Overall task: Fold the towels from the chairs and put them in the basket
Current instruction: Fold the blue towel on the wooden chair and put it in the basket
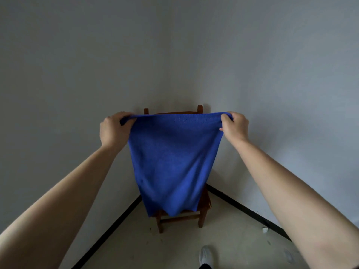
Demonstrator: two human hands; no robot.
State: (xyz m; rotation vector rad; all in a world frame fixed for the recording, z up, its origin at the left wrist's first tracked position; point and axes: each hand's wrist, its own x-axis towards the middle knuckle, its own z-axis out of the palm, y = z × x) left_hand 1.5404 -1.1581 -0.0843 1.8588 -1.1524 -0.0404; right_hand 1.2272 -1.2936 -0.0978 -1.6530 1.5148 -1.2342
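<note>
A blue towel [172, 162] hangs stretched out in front of me, held up by its top edge. My left hand [112, 129] grips the top left corner and my right hand [235, 127] grips the top right corner. The towel's lower edge falls to about seat height. Behind it stands a brown wooden chair [201, 214] in the corner of the room, mostly hidden by the cloth; only its back posts, seat edge and legs show. No basket is in view.
Grey walls [77, 74] meet in the corner behind the chair, with a black skirting strip [116, 220] along the floor. The floor [174, 249] is pale. A white shoe [206, 256] shows at the bottom. A small white object [265, 230] lies by the right wall.
</note>
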